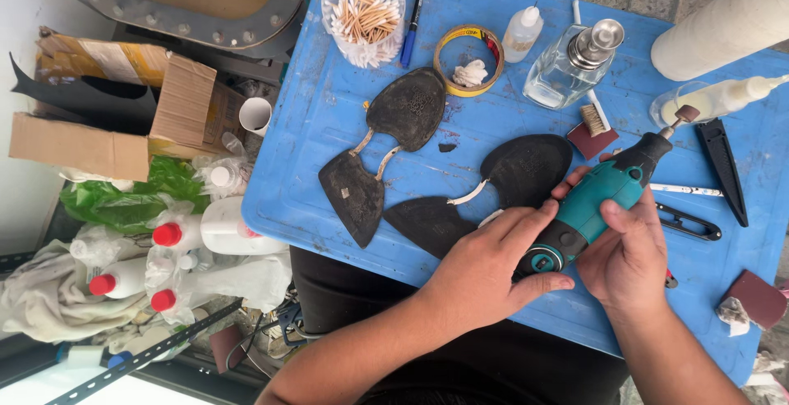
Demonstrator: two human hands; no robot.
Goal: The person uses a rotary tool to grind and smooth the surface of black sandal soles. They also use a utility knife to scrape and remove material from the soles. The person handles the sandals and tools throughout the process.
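Both hands cradle teal grinder (596,200) over blue counter (312,175): left hand (485,269) fingers wrap butt end, likely at switch; right hand (625,253) fingers curl around body, steadying. Black sole (485,191) just beside.

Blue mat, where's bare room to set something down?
Bare patches on the blue mat: the left edge beside the left black sole, and the near edge below the right hand. The far side is crowded: cotton swab cup, tape roll, glass bottle.

A shoe-repair workshop: worn soles (386,154), glue bottles (522,34) and a rotary tool (596,200) on a blue worktable (304,183)
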